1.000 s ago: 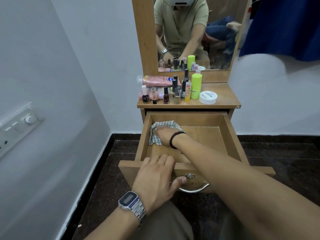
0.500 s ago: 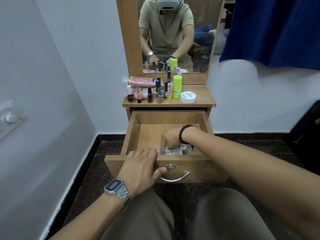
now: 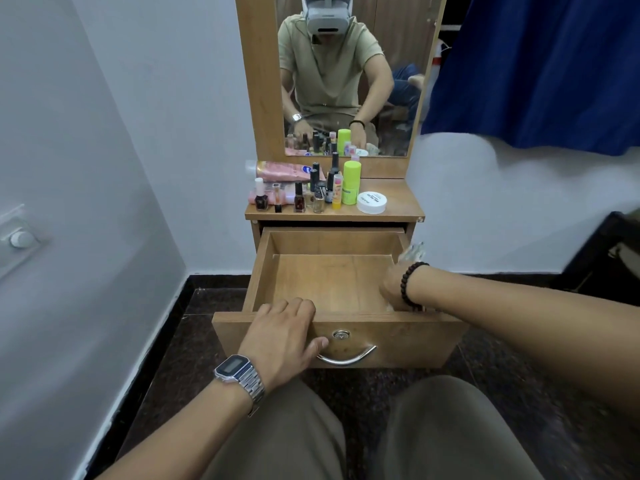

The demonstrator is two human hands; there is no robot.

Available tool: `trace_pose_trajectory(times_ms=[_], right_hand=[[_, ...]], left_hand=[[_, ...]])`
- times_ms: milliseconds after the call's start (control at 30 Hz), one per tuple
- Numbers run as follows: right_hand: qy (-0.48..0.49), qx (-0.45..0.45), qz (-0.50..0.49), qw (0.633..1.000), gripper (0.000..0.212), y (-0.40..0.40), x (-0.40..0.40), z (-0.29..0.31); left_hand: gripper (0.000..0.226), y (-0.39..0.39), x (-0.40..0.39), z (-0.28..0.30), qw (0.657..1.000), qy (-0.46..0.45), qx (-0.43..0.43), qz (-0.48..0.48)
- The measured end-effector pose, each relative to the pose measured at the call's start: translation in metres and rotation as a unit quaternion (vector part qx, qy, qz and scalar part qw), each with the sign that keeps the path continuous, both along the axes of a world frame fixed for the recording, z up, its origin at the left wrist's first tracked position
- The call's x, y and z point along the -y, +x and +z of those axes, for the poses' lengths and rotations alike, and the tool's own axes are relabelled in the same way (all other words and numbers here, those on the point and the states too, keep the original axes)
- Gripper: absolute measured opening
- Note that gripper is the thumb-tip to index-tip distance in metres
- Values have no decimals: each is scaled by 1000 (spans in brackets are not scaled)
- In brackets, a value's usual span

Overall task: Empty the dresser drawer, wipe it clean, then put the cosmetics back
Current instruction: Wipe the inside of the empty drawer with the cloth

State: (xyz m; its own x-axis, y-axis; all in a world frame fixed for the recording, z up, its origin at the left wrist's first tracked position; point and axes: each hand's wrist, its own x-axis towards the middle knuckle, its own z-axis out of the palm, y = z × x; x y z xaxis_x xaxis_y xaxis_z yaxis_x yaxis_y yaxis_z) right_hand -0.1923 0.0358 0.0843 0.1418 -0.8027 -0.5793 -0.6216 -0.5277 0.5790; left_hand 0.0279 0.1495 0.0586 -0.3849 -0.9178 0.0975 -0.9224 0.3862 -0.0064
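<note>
The wooden drawer (image 3: 332, 289) is pulled out and holds nothing. My left hand (image 3: 284, 337) grips its front panel, fingers over the top edge and thumb on the face beside the metal handle (image 3: 346, 358). My right hand (image 3: 389, 287), blurred, is at the drawer's right inner side and holds the checked cloth (image 3: 412, 252), which sticks up by the right wall. The cosmetics stand on the dresser top (image 3: 401, 199): a green bottle (image 3: 350, 183), a white jar (image 3: 371, 202), a pink tube (image 3: 280, 169) and several nail polish bottles (image 3: 299, 199).
A mirror (image 3: 346, 81) rises behind the dresser top. A white wall with a switch plate (image 3: 20, 239) runs close on the left. A blue curtain (image 3: 536, 64) hangs at the upper right, above a dark piece of furniture (image 3: 606, 254). My knees are just below the drawer.
My right hand swept the cloth from the drawer's back left, along the front, to the right side. My left hand stayed on the drawer front. The camera drew back.
</note>
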Motion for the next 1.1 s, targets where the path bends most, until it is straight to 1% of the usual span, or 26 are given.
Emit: trace_pose_trajectory(times_ms=[33, 100, 167, 233, 300, 333, 367, 467, 600, 733, 833, 933, 1033, 1100], right_hand=[[27, -28, 8, 999, 32, 2, -7, 4], [33, -51, 18, 998, 33, 5, -12, 13], [13, -40, -3, 999, 33, 7, -6, 13], [-2, -45, -22, 999, 36, 8, 8, 6], [-45, -37, -35, 998, 48, 2, 26, -3], [-71, -37, -37, 996, 54, -3, 36, -8], [-91, -37, -34, 995, 58, -8, 47, -13], [-105, -56, -26, 993, 63, -7, 57, -22], [-118, -33, -29, 992, 58, 2, 57, -25], [-101, 1, -45, 994, 54, 10, 49, -20], [-53, 21, -25, 998, 39, 15, 31, -21], [1, 30, -63, 998, 36, 18, 15, -9], [35, 79, -106, 991, 37, 17, 6, 5], [83, 121, -135, 980, 35, 15, 0, 10]], left_hand=[[65, 0, 0, 0, 1000, 1, 1, 1], [65, 0, 0, 1, 1000, 7, -1, 3], [63, 0, 0, 1, 1000, 12, -3, 3], [53, 0, -1, 3, 1000, 17, -10, 5], [40, -1, -2, 3, 1000, 19, -15, 6], [38, -1, -2, 4, 1000, 17, -20, 6], [37, -1, -2, 4, 1000, 15, -22, 7], [37, -1, -2, 2, 1000, 6, -26, 6], [36, 0, 0, 0, 999, -7, -38, 2], [36, 1, -1, 0, 999, -8, -40, -1], [37, 0, -2, 0, 999, -7, -46, -3], [37, 0, -1, 0, 999, -1, -44, 2], [37, 1, -2, 3, 999, 2, -38, 3], [37, 0, -3, 4, 999, 6, -31, 3]])
